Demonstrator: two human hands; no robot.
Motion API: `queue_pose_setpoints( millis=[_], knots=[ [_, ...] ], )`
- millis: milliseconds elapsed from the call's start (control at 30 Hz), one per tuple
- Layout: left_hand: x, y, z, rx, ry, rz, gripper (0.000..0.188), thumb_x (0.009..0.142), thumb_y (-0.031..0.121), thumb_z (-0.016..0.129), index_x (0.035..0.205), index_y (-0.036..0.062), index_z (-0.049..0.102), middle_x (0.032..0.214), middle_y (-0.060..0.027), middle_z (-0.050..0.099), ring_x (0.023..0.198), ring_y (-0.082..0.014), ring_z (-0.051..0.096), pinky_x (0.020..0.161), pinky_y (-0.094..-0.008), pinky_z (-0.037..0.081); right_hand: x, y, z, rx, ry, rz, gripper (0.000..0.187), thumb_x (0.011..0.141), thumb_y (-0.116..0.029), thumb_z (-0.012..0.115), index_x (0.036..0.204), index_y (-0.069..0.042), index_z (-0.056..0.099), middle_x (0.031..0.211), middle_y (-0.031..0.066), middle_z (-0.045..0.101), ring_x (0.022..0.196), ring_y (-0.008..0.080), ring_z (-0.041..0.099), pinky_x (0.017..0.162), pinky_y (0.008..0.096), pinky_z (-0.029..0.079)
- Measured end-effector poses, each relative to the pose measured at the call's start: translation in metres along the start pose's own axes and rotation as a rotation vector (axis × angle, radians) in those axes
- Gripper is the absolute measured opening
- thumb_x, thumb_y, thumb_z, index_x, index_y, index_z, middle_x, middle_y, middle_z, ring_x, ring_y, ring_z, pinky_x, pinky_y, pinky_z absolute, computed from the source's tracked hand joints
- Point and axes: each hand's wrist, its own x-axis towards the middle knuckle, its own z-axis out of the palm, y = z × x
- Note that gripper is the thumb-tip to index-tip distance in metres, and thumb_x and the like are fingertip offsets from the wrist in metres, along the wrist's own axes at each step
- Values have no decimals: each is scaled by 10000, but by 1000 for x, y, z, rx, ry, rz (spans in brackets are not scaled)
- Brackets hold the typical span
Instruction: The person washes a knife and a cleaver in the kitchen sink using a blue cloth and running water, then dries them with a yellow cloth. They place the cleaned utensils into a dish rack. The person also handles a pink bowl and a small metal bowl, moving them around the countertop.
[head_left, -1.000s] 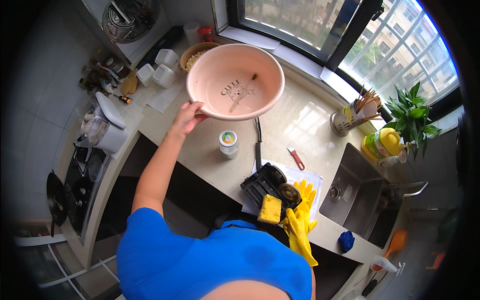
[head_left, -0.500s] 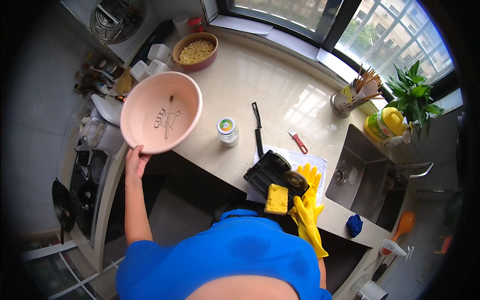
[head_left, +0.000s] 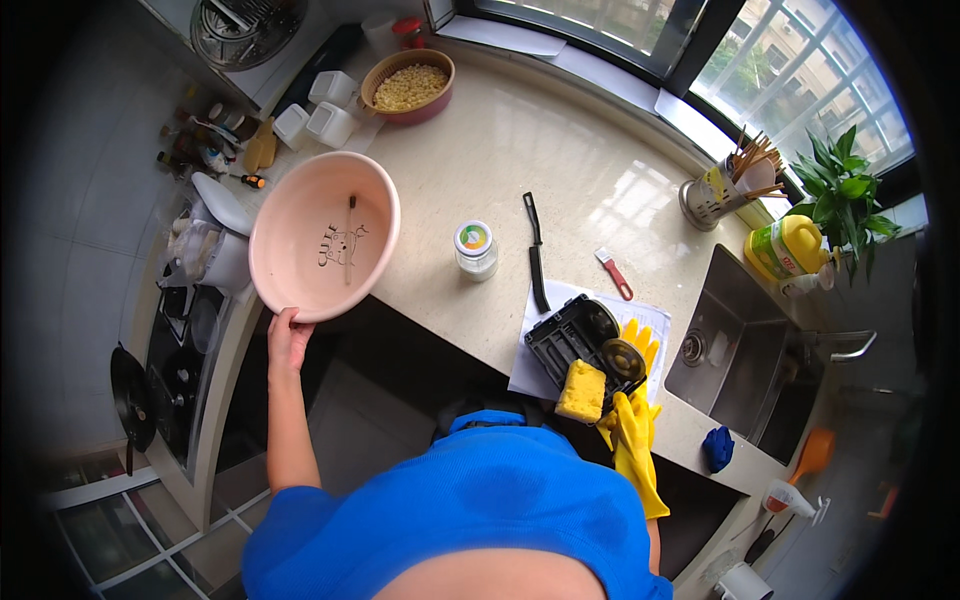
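My left hand (head_left: 289, 342) is bare, its fingers closed on the near rim of a pink plastic basin (head_left: 300, 265). The basin tilts at the counter's left end; a thin dark-tipped stick (head_left: 349, 240) lies inside over a printed drawing. In a yellow rubber glove, my right hand (head_left: 632, 432) grips a black plastic tray (head_left: 562, 342) with compartments at the near counter edge. A yellow sponge (head_left: 581, 391) and a round dark metal disc (head_left: 622, 358) are against the tray. Yellow glove fingers (head_left: 640, 340) also show behind it; whether they belong to a second glove I cannot tell.
Papers (head_left: 530, 372) lie under the tray. Around it are a black long-handled brush (head_left: 537, 260), a red-handled peeler or scraper (head_left: 615, 275) and a lidded glass jar (head_left: 476, 255). The sink (head_left: 715, 390) and a blue cloth (head_left: 717, 449) are right; a bowl of kernels (head_left: 410, 90) stands far left.
The view has swung slightly, so the counter things appear farther right. My left hand has drawn the basin a little nearer and tipped it more. The right hand keeps its hold on the tray.
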Motion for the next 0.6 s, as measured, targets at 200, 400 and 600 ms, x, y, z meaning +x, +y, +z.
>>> queue_pose_setpoints(
  millis=[200,400,600],
  knots=[
    [21,-21,43,20,-61,-41,436,813,69,557,1220,-40,447,1132,-161,533,1030,-279,558,902,-411,504,-3,0,0,-45,54,-62,482,849,-90,528,1299,-50,359,1106,83,468,936,189,453,777,281,375],
    [33,-39,71,-14,-152,-47,401,835,65,554,1204,-56,455,1135,-169,538,1045,-283,555,906,-418,511,-11,1,-11,-126,96,-12,527,875,-149,546,1366,-49,384,1194,100,548,1020,184,529,835,269,446],
    [7,-39,73,162,-276,-420,344,905,231,597,1128,-12,500,1141,-180,560,1040,-321,581,888,-441,520,-30,-3,-34,-262,200,36,349,883,-208,581,1183,-39,523,845,23,566,694,114,531,584,232,433]
  ],
)
